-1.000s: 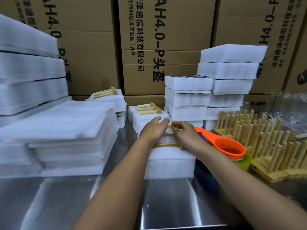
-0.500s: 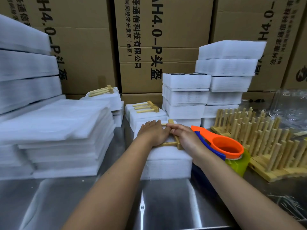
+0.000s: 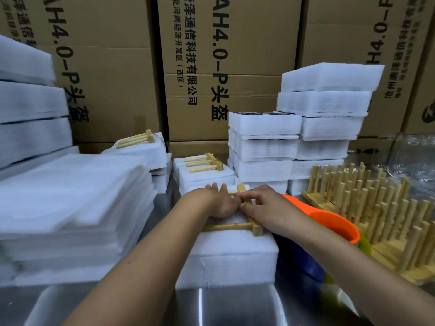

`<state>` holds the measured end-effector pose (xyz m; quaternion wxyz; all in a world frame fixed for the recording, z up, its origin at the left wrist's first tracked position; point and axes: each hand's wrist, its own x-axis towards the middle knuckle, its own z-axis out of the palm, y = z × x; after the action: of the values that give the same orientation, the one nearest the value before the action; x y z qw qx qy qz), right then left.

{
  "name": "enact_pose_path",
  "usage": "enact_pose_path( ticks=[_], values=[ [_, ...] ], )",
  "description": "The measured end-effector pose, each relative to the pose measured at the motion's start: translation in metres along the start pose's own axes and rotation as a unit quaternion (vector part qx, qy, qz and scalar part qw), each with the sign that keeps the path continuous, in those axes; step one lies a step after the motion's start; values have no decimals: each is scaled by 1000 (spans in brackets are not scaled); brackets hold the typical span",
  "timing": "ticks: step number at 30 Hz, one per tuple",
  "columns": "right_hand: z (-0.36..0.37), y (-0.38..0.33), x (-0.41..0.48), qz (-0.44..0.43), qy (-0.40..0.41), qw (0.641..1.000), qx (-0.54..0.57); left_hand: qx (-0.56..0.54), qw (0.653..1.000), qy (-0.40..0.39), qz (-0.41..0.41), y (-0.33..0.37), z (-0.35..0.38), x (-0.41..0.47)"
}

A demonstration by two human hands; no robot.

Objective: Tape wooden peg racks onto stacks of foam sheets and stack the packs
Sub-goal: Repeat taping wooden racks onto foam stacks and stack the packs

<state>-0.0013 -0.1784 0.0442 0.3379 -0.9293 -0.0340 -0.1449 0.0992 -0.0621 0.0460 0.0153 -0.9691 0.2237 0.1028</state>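
Rack (image 3: 256, 228) at foam stack (image 3: 226, 260) right edge | left hand (image 3: 217, 203) flat on it | right hand (image 3: 264, 207) pinches bar

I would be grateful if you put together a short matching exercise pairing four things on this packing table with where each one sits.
Things:
1. nearest peg rack
2. orange tape dispenser
3. upright peg racks
4. large foam sheets

Places:
A. piled flat at the far left
B. on the middle foam stack, beneath the left hand and right hand
C. far right, pegs pointing up
D. just behind the right forearm

Pairs: 1-B, 2-D, 3-C, 4-A
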Motion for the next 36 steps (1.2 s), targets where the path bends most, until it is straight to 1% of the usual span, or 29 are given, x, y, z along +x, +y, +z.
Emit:
enact_pose_path(
  ticks=[2, 4, 6, 12, 13, 15, 17, 18, 19, 20, 22, 23, 24, 25, 27, 29, 33, 36],
  values=[
    [-3, -2, 0, -28, -8, 992, -120, -18, 1000, 15, -6, 0, 2, -2],
    [-5, -6, 1, -41, -18, 979, -199, -35, 999, 36, -4, 0, 5, -6],
    [-8, -9, 2, -40, -30, 976, -210, -55, 997, 56, 2, 1, 10, -11],
    [-14, -3, -1, -54, -10, 991, -124, -82, 992, 87, 27, 0, 15, -21],
    [-15, -2, -4, -62, -4, 990, -124, -85, 992, 87, 29, 0, 15, -22],
    [-23, -1, -11, -89, 34, 983, -155, -91, 991, 87, 33, -1, 14, -22],
    [-38, -4, -17, -99, 91, 969, -206, -100, 990, 91, 34, -1, 14, -22],
    [-47, -4, -20, -87, 107, 959, -249, -105, 990, 91, 34, -1, 14, -23],
    [-56, -3, -24, -55, 103, 946, -302, -110, 989, 90, 36, -1, 14, -23],
    [-63, -2, -28, -3, 73, 930, -361, -113, 989, 90, 38, -1, 14, -23],
    [-71, 2, -36, 106, -36, 885, -452, -118, 988, 91, 41, -2, 14, -24],
    [-72, 3, -38, 142, -88, 869, -465, -119, 988, 92, 41, -2, 14, -24],
    [-72, 4, -39, 162, -128, 865, -457, -120, 987, 94, 42, -3, 15, -24],
    [-72, 5, -40, 164, -155, 870, -439, -120, 987, 96, 42, -3, 15, -24],
    [-72, 6, -39, 130, -179, 886, -408, -123, 987, 97, 43, -3, 15, -24],
    [-73, 6, -39, 105, -168, 905, -376, -125, 986, 99, 44, -3, 16, -24],
    [-86, 12, -36, 77, -68, 939, -329, -125, 986, 100, 44, -3, 16, -24],
    [-95, 18, -29, 70, 8, 976, -204, -123, 987, 99, 43, -4, 16, -24]
  ],
)
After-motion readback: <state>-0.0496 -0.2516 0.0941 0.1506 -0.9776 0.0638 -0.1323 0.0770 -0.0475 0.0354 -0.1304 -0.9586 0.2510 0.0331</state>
